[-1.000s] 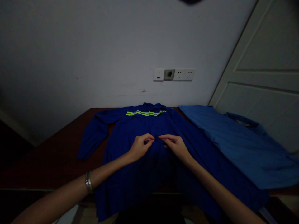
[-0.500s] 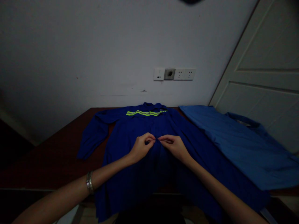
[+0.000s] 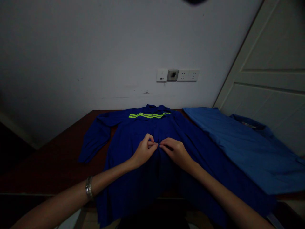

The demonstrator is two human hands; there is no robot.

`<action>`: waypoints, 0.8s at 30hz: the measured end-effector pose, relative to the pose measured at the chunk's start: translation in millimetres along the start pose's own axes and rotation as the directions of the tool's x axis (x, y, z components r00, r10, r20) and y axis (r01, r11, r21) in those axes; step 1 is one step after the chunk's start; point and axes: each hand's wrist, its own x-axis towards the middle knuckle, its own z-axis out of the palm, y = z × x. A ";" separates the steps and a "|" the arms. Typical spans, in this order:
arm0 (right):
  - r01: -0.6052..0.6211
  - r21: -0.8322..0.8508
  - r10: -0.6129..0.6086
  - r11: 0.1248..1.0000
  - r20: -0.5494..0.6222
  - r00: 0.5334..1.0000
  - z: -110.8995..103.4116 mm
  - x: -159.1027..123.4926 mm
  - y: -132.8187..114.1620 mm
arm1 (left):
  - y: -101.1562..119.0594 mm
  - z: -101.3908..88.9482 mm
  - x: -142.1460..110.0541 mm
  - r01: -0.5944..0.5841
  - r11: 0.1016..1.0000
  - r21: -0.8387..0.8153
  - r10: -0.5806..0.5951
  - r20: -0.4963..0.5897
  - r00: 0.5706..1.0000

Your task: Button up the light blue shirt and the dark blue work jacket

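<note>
A dark blue work jacket (image 3: 126, 152) with a yellow-green reflective stripe across the chest lies spread on the table, collar toward the wall. Its lower part hangs over the front edge. My left hand (image 3: 144, 149) pinches the jacket's front opening near the middle, thumb against fingertips. Facing it, almost touching, my right hand (image 3: 177, 151) pinches the other side of the same opening. Whatever small fastening sits between the fingertips is too dark to make out. A silver bracelet (image 3: 89, 188) circles my left wrist.
The dark red table (image 3: 47, 168) stands against a white wall with a row of sockets (image 3: 182, 75). A lighter blue garment (image 3: 243, 149) lies to the right, partly beside the jacket's sleeve. A panelled white door (image 3: 269, 76) rises behind it.
Both hands stay at the jacket's front opening. My left fingers have curled in more, and the right fingertips have shifted slightly down and left.
</note>
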 end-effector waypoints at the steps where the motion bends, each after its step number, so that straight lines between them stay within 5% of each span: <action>1: 0.026 -0.033 -0.025 0.999 0.015 1.000 0.0 -0.7 0.5 | 1.2 0.0 0.2 0.011 1.000 -0.021 -0.011 0.008 1.000; 17: 0.203 -0.483 -0.144 0.852 0.156 0.977 -9.3 1.3 -0.4 | -2.5 -6.7 10.6 -0.029 0.998 0.063 0.026 0.042 0.999; 24: 0.223 -0.484 -0.161 0.846 0.167 0.973 -9.5 2.5 2.7 | 1.6 -10.5 15.3 0.223 0.970 -0.094 -0.218 0.059 0.974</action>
